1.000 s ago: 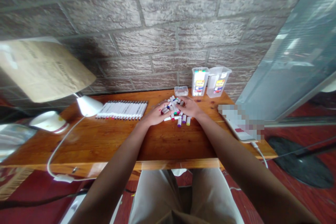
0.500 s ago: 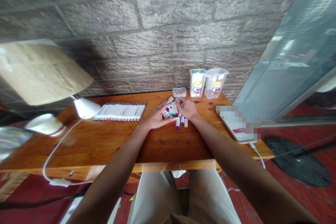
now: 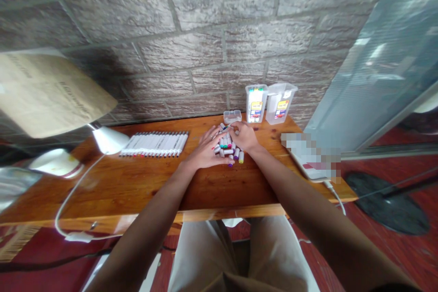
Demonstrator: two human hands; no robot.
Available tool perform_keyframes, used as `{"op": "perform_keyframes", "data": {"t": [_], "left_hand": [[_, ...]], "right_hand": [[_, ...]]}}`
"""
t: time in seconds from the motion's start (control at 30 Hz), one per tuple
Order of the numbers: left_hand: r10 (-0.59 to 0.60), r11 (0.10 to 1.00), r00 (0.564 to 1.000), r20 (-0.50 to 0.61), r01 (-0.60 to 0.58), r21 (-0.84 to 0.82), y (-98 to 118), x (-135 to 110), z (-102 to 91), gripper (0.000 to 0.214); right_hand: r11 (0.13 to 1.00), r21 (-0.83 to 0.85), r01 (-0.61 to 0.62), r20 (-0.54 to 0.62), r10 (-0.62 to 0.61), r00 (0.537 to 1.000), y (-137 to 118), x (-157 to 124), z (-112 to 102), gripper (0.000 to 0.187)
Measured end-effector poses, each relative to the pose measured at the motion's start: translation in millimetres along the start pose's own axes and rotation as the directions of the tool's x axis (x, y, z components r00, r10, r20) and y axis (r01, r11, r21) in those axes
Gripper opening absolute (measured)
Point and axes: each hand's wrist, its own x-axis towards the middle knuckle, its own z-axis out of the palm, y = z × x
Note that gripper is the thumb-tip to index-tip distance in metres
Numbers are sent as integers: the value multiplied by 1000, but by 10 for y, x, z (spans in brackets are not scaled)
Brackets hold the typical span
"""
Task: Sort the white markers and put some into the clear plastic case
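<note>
A loose pile of short white markers with coloured caps point(image 3: 228, 149) lies on the wooden desk point(image 3: 143, 182), near its far edge. My left hand point(image 3: 204, 151) rests against the pile's left side with fingers stretched out over the markers. My right hand point(image 3: 245, 137) sits on the pile's right and far side. Its fingers are curled in among the markers, and what they grip is hidden. To the left, a neat row of white markers point(image 3: 153, 144) lies side by side.
Two clear plastic tubs point(image 3: 256, 102) point(image 3: 280, 102) and a small clear lid point(image 3: 232, 116) stand by the brick wall. At the left are a white lamp head point(image 3: 108, 139), its cable point(image 3: 73, 194), a white dish point(image 3: 54, 162) and a brown paper bag point(image 3: 51, 93). A blurred flat object point(image 3: 311, 157) lies at the right.
Both hands have drawn closer together around the pile, and the markers are bunched tighter. The view has shifted slightly.
</note>
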Motion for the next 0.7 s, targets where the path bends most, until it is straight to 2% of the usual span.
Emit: {"op": "perform_keyframes", "data": {"t": [0.17, 0.33, 0.5, 0.6, 0.7], "left_hand": [[51, 998, 999, 10, -51, 21, 55, 7, -14, 115], [60, 998, 998, -10, -59, 17, 21, 14, -1, 102], [12, 1000, 1000, -2, -12, 8, 8, 9, -60, 88], [4, 1000, 1000, -7, -4, -6, -16, -4, -76, 86], [15, 999, 1000, -2, -15, -40, -67, -12, -53, 87]], "right_hand": [[999, 11, -40, 10, 40, 999, -21, -17, 33, 24], [998, 36, -49, -13, 50, 999, -34, -5, 27, 24], [996, 0, -93, 51, 93, 994, -32, 14, -238, 24], [989, -85, -122, 81, 129, 988, -53, -10, -397, 28], [975, -157, -155, 53, 166, 985, -130, -69, -407, 31]]}}
